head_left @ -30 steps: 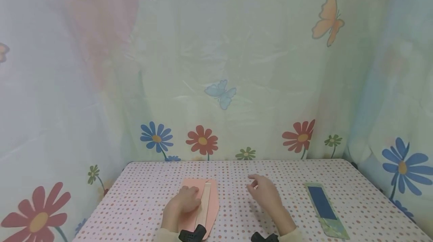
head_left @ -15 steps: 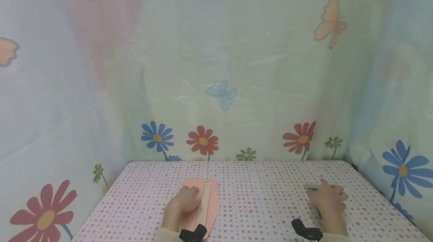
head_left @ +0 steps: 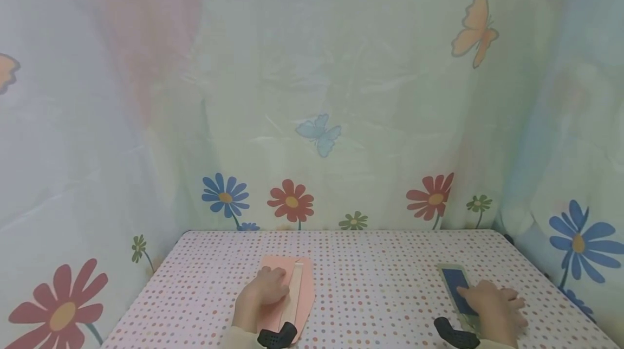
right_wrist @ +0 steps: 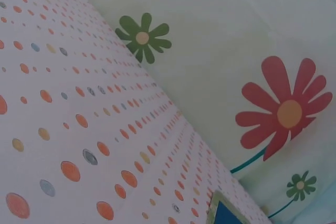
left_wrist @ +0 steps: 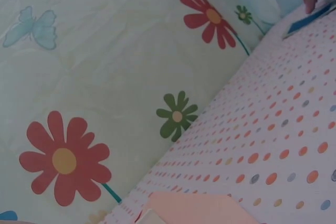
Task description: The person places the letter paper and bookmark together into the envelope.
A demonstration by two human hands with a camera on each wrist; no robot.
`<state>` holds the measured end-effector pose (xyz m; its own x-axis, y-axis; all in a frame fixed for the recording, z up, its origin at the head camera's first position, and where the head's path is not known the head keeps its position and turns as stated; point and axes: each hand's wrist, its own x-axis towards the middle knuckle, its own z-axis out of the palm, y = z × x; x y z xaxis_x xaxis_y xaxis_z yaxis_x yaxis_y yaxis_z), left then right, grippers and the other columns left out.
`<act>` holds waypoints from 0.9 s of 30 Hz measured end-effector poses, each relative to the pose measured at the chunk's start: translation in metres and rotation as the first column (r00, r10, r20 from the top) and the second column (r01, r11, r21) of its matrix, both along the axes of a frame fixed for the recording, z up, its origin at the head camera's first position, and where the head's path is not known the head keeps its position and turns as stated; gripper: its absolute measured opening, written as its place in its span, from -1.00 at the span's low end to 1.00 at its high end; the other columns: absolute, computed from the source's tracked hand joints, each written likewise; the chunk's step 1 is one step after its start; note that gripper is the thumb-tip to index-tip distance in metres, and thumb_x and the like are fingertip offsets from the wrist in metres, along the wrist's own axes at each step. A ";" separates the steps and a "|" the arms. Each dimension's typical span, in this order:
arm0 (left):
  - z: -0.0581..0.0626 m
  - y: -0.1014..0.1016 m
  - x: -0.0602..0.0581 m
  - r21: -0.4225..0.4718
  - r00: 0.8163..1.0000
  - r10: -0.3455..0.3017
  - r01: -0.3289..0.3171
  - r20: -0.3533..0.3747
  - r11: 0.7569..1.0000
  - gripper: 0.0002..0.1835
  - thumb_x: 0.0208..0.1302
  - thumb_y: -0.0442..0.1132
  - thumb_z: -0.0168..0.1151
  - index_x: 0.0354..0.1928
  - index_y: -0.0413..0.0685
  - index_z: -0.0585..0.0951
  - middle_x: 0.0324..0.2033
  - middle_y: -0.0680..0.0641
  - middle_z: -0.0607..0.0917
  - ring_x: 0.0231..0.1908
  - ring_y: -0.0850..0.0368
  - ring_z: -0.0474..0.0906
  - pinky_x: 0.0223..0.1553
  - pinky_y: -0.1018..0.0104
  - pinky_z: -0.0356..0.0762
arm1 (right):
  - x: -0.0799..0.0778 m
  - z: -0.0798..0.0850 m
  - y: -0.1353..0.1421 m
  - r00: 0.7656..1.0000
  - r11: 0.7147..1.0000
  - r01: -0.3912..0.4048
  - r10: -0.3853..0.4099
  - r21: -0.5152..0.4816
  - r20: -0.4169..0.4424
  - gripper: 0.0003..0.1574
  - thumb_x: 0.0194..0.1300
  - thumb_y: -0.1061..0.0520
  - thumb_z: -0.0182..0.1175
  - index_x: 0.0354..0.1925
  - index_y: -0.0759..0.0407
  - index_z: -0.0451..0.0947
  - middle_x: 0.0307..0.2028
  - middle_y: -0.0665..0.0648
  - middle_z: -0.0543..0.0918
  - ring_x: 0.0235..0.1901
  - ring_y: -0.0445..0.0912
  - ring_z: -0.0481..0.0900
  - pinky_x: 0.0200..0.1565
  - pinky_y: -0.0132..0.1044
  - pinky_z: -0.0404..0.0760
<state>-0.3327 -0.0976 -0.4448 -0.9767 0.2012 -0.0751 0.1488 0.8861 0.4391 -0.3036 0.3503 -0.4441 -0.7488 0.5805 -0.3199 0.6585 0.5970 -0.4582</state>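
In the head view a flat pink sheet with angled corners (head_left: 307, 286) lies left of the middle of the table. A long pale beige strip (head_left: 293, 292) runs lengthwise on it. My left hand (head_left: 263, 288) rests on the sheet beside the strip, fingers loosely bent. On the right lies a flat oblong piece with a pale green border and a dark blue panel (head_left: 454, 279). Over its near half is my right hand (head_left: 493, 305), thumb across the blue panel and the other fingers spread out to the right. The right wrist view shows just a corner of the blue panel (right_wrist: 227, 214).
The table (head_left: 370, 262) has a white cover with coloured dots. Behind it and at both sides hangs a curtain (head_left: 380, 94) printed with flowers and butterflies. A black wrist camera (head_left: 278, 336) sits on the left wrist.
My right hand has moved from the middle of the table right onto the green-bordered piece, then slid nearer along it, uncovering its far end. My left hand has stayed on the pink sheet.
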 end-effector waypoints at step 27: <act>-0.003 0.000 -0.003 -0.015 1.000 0.010 -0.010 0.001 1.000 -0.50 0.17 -0.16 0.07 0.17 -0.19 0.49 0.09 -0.31 0.47 0.10 -0.24 0.40 0.14 -0.25 0.39 | -0.001 -0.011 0.001 0.998 0.996 -0.063 0.063 0.062 -0.006 -0.18 0.26 -0.05 0.12 0.16 0.58 0.13 0.09 0.73 0.13 0.17 0.62 0.03 0.17 0.51 0.03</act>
